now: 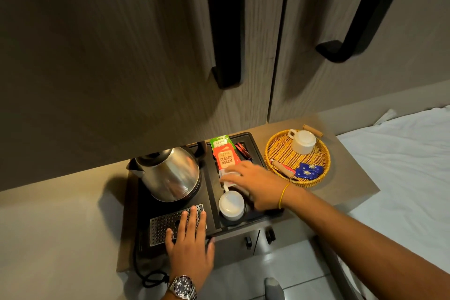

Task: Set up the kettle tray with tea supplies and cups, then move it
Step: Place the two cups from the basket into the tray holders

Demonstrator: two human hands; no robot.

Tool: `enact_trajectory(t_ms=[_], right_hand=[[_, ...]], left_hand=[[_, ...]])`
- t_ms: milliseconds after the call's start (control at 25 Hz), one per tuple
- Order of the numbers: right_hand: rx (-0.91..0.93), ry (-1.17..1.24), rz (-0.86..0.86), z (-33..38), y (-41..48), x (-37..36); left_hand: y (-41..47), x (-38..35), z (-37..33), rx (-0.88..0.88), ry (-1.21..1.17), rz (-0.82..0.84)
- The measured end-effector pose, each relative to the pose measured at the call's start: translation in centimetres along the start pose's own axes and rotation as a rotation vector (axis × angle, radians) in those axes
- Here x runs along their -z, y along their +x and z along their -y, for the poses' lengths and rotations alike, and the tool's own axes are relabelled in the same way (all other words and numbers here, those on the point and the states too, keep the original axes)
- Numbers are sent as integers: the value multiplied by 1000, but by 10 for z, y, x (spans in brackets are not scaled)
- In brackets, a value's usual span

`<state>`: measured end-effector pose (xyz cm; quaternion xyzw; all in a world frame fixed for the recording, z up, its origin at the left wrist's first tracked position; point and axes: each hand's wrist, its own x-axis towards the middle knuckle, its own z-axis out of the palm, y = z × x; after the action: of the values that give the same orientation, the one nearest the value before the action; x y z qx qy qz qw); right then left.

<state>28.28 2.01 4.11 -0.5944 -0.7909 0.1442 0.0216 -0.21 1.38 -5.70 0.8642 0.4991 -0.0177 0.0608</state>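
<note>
Left hand (188,243) flat, fingers spread on tray (146,249) | right hand (253,184) fingers grasping sachets (227,175) above cup (231,204)

The right hand (253,185) covers the tray's (253,143) middle compartment (its white item (227,175) is blurred).

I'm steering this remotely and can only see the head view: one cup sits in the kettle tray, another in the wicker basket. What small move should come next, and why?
Probably let the right hand finish setting down the pale item under its fingers, then reach for the cup in the wicker basket. The kettle tray holds only one cup, and the left hand rests flat on the drip grate.
</note>
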Motion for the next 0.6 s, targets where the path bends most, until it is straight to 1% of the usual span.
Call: enact_trajectory(t_ms=[80, 120, 160, 240, 280, 360, 440, 600], right_hand=[[-219, -50, -100, -50, -2, 35], [-357, -86, -98, -77, -6, 52], [-478, -128, -59, -102, -9, 65], [-648, -164, 99, -139, -19, 74], [-686, -182, 169, -148, -24, 71], [-696, -232, 238, -159, -32, 60], [-686, -258, 216, -163, -37, 53], [-670, -271, 173, -155, -38, 62]], left_hand=[[4, -3, 1, 7, 1, -11], [6, -5, -1, 9, 2, -31], [7, -7, -1, 8, 11, -46], [6, -6, -1, 0, 26, -51], [6, -5, -2, 2, 26, -48], [6, -5, -2, 11, 21, -41], [5, -2, -4, 6, 31, -35], [4, -1, -4, 8, 37, -36]])
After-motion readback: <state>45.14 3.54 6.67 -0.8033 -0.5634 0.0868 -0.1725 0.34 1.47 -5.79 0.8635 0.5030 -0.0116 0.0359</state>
